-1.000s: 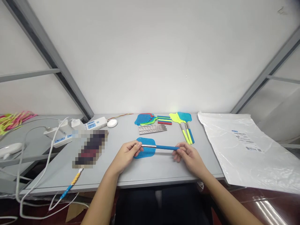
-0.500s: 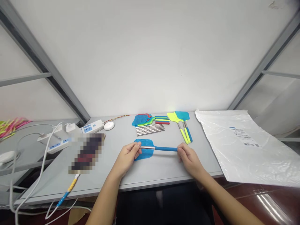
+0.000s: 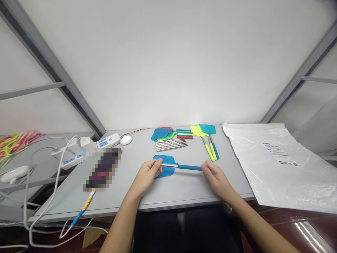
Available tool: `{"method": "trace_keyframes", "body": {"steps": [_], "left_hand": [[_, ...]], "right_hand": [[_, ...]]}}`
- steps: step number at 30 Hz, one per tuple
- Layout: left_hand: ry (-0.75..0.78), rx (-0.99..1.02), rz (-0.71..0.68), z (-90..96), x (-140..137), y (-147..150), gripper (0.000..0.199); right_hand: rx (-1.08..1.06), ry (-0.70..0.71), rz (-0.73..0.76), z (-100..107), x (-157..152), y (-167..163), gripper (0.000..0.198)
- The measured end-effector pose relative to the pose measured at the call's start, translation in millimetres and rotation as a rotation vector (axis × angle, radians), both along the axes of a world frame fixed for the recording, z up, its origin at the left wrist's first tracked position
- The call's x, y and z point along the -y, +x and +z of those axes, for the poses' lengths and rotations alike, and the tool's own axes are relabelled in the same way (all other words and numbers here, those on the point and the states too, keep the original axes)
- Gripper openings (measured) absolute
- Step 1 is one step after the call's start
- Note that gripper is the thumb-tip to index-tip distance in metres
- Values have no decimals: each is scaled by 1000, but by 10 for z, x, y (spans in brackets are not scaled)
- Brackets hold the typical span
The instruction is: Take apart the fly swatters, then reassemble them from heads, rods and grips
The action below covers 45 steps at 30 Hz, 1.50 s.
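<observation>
Above the table, my left hand (image 3: 149, 172) pinches the metal tube of a fly swatter handle (image 3: 189, 167) between thumb and fingers. A blue grip sleeve covers the tube's right part, and my right hand (image 3: 216, 177) is closed around its right end. Beneath the tube, partly behind my left hand, lies a blue mesh swatter head (image 3: 167, 171) on the table. Whether it is joined to the tube cannot be made out. Further back are several metal tubes (image 3: 171, 144) in a row, loose coloured grips (image 3: 184, 134) and a pile of swatter heads (image 3: 161, 134).
Several assembled swatters (image 3: 210, 147) lie right of the metal tubes. A large white plastic bag (image 3: 263, 158) covers the table's right end. On the left are a blurred dark object (image 3: 104, 168), a power strip (image 3: 107, 141), a white round device (image 3: 126, 140) and white cables.
The camera view has turned slightly left, so everything appears a little further right. Both hands keep the same hold on the swatter handle.
</observation>
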<state>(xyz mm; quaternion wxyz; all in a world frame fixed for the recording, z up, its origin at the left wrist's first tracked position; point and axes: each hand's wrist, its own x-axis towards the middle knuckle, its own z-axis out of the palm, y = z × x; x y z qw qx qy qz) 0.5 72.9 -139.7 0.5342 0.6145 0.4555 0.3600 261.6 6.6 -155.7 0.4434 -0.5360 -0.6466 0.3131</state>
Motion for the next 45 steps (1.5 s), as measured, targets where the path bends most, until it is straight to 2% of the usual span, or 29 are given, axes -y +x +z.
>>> {"method": "trace_keyframes", "body": {"steps": [10,16,20,24,27,31,34,38,45], "left_hand": [[-35,69,9,-21,11,24,43],[-39,99,36,14,15,6,42],[-39,87,-2,15,39,40,43],[-40,103,-23,1,47,66,43],[-59,129,5,15,35,43,45],[-65,135,34,30,25,10,45],[-61,124,21,18,32,21,46],[-50,97,-9,2,41,51,46],[-71,97,-8,-19,37,49,46]], "right_hand": [[27,25,-34,-68,-12,19,39],[70,37,39,-113,-5,-7,30],[141,113,50,-137,26,-13,29],[54,193,38,-149,15,23,37],[6,168,63,-150,-6,41,40],[8,100,78,-150,-9,27,34],[10,132,103,-151,1,22,32],[-6,179,58,-137,-3,43,35],[93,138,-10,-87,5,31,39]]}}
